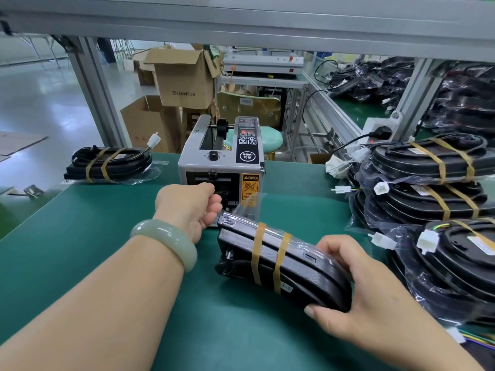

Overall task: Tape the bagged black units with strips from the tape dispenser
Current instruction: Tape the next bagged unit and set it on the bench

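Our left hand (192,207) curls at the grey metal tape dispenser (222,162), whether on tape we cannot tell, just behind the bagged black plastic unit (294,263) our right hand (359,306) grips.

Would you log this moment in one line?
left hand at dispenser outlet | right hand grips unit | two strips on unit

A green-topped bench (107,263) sits beneath a grey aluminium frame (91,84). Beyond the bench's far edge stand stacked cardboard boxes (182,79) and a mint-green stool (270,139) on a pale, glossy floor (34,103).
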Tool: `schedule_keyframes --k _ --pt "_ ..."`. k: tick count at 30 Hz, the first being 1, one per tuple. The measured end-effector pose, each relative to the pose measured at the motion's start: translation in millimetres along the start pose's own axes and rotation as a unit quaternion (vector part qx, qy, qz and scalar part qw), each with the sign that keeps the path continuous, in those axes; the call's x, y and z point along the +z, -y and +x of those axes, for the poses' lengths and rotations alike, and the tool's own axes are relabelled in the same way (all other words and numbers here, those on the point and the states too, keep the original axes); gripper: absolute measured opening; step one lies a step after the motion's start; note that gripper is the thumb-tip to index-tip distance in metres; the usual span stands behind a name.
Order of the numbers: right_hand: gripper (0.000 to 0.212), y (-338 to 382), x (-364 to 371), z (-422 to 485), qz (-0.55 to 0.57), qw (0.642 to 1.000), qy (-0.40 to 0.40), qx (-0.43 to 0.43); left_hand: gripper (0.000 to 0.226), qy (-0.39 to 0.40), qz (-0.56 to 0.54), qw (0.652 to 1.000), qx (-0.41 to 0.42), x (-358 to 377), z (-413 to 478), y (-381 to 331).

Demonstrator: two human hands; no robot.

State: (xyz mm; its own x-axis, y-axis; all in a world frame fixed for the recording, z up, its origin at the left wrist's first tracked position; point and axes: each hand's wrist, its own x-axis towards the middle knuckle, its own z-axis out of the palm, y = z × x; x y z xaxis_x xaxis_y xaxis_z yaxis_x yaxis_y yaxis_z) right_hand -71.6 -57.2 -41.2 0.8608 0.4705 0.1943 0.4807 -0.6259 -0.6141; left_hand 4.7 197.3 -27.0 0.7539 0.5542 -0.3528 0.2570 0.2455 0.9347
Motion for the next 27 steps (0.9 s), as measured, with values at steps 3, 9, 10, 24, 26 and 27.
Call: schedule_keyframes --k 3,9,10,24,26,27 --pt "0.06 0.7 1.8 0.0 -0.008 1.0 -0.002 -0.004 0.016 -0.032 0.006 0.999 0.011 4.6 4.4 0.8" --pt "0.062 2.6 1.3 -0.9 0.005 1.0 -0.009 0.001 0.019 -0.034 0.019 0.999 0.023 4.3 -3.5 -2.7" --pt "0.063 2.8 1.0 -0.9 0.013 1.0 -0.012 0.002 0.02 -0.021 0.006 1.0 0.022 0.2 -9.4 -4.1" --pt "0.065 37.5 24.6 0.2 0.055 0.99 -0.128 -0.032 0.021 0.167 0.172 0.924 0.298 -37.4 -122.9 22.8" --pt "0.064 41.0 25.3 -0.7 0.04 0.99 -0.125 -0.043 0.021 0.146 0.195 0.922 0.301 -37.7 -120.7 27.6" --pt "0.063 42.6 25.1 -1.0 0.033 0.99 -0.126 -0.047 0.021 0.143 0.195 0.924 0.296 -37.8 -120.5 28.7"
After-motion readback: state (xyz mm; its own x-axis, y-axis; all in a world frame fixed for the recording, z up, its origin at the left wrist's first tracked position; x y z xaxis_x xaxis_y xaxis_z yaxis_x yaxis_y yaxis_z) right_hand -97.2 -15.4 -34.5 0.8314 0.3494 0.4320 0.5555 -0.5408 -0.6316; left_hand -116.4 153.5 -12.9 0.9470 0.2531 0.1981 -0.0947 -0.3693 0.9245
